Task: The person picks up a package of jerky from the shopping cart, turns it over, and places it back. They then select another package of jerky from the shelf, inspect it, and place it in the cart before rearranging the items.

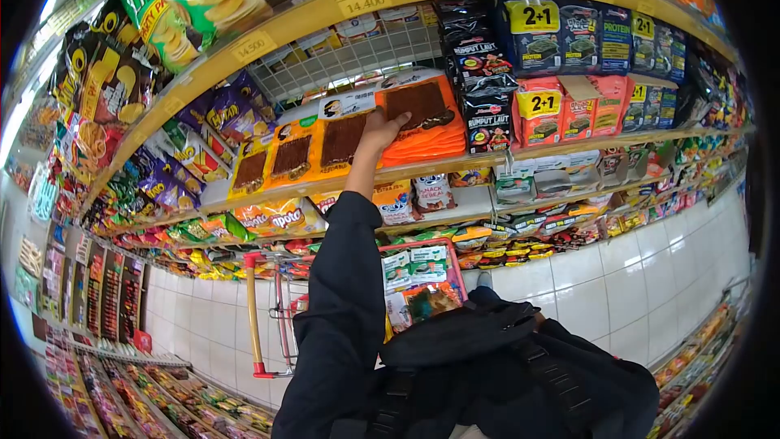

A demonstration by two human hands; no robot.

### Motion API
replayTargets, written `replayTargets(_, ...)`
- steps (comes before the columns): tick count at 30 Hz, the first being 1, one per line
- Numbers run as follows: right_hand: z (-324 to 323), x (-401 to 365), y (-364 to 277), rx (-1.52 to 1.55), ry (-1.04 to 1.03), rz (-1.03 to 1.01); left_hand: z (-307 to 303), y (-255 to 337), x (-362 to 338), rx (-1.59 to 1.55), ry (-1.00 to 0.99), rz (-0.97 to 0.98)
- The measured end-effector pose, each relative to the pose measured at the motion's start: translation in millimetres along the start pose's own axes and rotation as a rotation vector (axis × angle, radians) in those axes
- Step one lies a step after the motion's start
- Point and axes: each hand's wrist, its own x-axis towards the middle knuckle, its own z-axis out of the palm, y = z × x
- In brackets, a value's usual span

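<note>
One arm in a dark sleeve stretches up from the lower middle to the shelf. At its end, my left hand (379,132) touches the flat orange packs (418,118) with dark brown contents, thumb pointing right; its other fingers are partly hidden at the pack edge. Left of the hand lie more flat packs, an orange one (344,143) and yellow-edged ones (291,156). Black seaweed packs (489,122) stand just right of the orange stack. My right hand is not visible; a dark bag covers the area near that side.
A yellow shelf edge with price tags (363,2) curves above the hand. Pink 2+1 packs (542,114) stand to the right. Below is a red-framed cart (253,309) holding several packs. White floor tiles (585,293) and further shelves (106,284) lie beyond.
</note>
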Motion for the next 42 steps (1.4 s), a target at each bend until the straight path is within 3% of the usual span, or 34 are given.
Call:
replayTargets(4,1,27,18,0.192,0.013,0.058,0,4,-1,0.035,-0.022,-0.047)
replayTargets(7,-2,134,110,0.349,-0.174,-0.1,-2,3,-5,0.028,-0.018,-0.022)
replayTargets(10,11,141,115,0.143,0.099,-0.433,-3,-1,-16,-0.114,0.08,0.056)
replayTargets(11,-1,144,105,-0.226,0.051,-0.649,-5,-14,-10,-0.177,0.131,0.1)
replayTargets(12,-12,101,51,-0.552,0.065,-0.896,-6,-29,-9,-0.244,0.184,0.137)
replayTargets(13,6,66,1,-0.441,0.383,-0.734,-13,-29,-28,-0.415,0.197,0.207)
replayTargets(14,8,20,-57,-0.455,0.424,-0.431,-15,-33,-44,-0.494,0.291,0.37)
replayTargets(15,15,23,-64,-0.386,0.409,-0.606,-19,-31,-72,-0.555,0.347,0.408)
replayTargets(16,34,-48,-148,-0.237,0.45,-0.561,-19,-37,-100,-0.708,0.316,0.415)
replayTargets(17,43,-47,-161,-0.232,0.477,-0.726,-14,-53,-127,-0.865,0.297,0.415)
replayTargets(20,64,-50,-197,-0.316,0.216,-0.708,11,-145,-210,-1.07,0.216,0.211)
replayTargets(21,73,-53,-205,-0.262,0.107,-0.691,31,-176,-239,-1.006,0.315,0.037)
replayTargets(23,86,-64,-222,-0.418,0.091,-0.707,79,-235,-298,-0.85,0.474,-0.291)
replayTargets(25,91,-63,-230,-0.519,0.051,-0.734,129,-298,-362,-0.7,0.414,-0.453)
replayTargets(27,90,-60,-226,-0.582,-0.014,-0.733,160,-292,-402,-0.929,0.411,-0.612)
replayTargets(30,78,-56,-226,-0.553,-0.173,-0.518,185,-301,-427,-0.551,0.383,-0.54)
replayTargets(32,65,-64,-231,-0.601,-0.067,-0.536,193,-305,-424,-0.369,0.389,-0.548)
replayTargets(34,46,-63,-224,-0.561,0.031,-0.59,194,-315,-402,-0.002,0.395,-0.377)
replayTargets(36,18,-66,-207,-0.442,0.09,-0.521,189,-328,-367,0.252,0.198,-0.32)
replayTargets(38,-14,-66,-178,-0.384,0.166,-0.501,208,-372,-334,0.375,0.187,-0.15)
replayTargets(39,-29,-76,-171,-0.408,0.217,-0.396,208,-382,-322,0.472,0.166,-0.131)
replayTargets(41,-48,-97,-146,-0.416,0.373,-0.382,209,-393,-305,0.667,0.125,-0.081)
replayTargets(42,-58,-109,-134,-0.384,0.413,-0.328,207,-389,-299,0.651,0.046,-0.143)
